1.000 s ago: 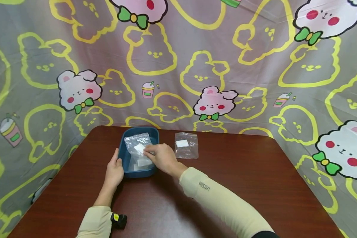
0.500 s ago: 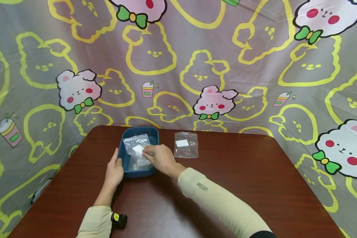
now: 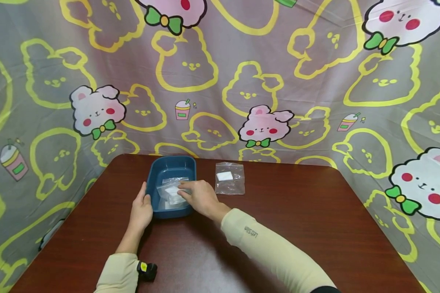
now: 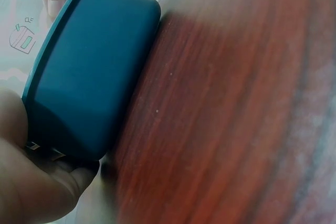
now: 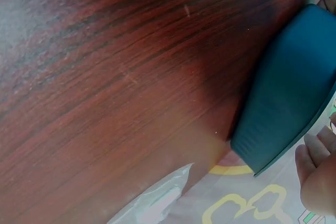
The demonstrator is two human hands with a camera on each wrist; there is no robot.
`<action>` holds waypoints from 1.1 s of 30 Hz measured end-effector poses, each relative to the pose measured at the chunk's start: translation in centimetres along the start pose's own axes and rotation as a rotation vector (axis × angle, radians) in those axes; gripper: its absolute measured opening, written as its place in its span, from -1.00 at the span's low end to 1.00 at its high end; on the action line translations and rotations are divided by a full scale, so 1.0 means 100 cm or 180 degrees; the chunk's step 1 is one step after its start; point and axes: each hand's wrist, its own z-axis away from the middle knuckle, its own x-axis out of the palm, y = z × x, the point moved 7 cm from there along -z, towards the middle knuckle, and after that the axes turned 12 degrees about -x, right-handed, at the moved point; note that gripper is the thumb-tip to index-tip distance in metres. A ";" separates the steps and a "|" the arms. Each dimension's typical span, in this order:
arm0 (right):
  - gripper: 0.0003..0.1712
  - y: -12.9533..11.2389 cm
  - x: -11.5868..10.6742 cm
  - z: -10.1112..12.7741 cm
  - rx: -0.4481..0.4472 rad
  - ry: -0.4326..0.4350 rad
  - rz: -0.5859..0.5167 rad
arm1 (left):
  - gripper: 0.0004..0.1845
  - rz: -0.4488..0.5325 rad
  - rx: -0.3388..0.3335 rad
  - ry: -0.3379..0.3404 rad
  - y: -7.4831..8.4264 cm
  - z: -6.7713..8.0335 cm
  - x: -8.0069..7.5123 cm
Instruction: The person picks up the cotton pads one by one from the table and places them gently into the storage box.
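A blue oblong tray (image 3: 171,163) with raised walls rests on the table. My left hand (image 3: 141,209) holds its left side, and in the left wrist view the fingers (image 4: 79,179) lie at the tray's end. Inside, clear zip bags (image 3: 170,191) with white pieces in them lie overlapped in the near half. My right hand (image 3: 201,197) is over the tray's right rim, thumb and forefinger slightly apart beside the top bag. In the right wrist view its fingers (image 5: 315,153) are bent loosely, with no bag visible between them.
Another clear zip bag (image 3: 229,185) with a white rectangle inside lies flat on the table, right of the tray. The dark red-brown table (image 3: 297,219) runs back to a patterned cloth curtain (image 3: 212,97). A black device (image 3: 146,272) is strapped to the left wrist.
The top bag has gone down and toward the tray's near end, now lying on the others. The right thumb and forefinger have parted from it. My left hand has stayed in place.
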 end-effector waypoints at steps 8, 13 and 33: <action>-0.68 0.011 -0.001 0.006 0.0093 0.0005 -0.0174 | -0.39 0.0000 -0.0044 -0.0047 -0.001 0.000 0.001; -0.70 0.022 -0.003 0.013 0.0151 0.0056 -0.0291 | -0.39 -0.0005 -0.0088 -0.0066 0.000 0.001 0.001; -0.73 0.092 -0.032 0.064 0.0516 0.0283 -0.0163 | -0.38 -0.0017 -0.0094 -0.0044 -0.003 0.000 0.000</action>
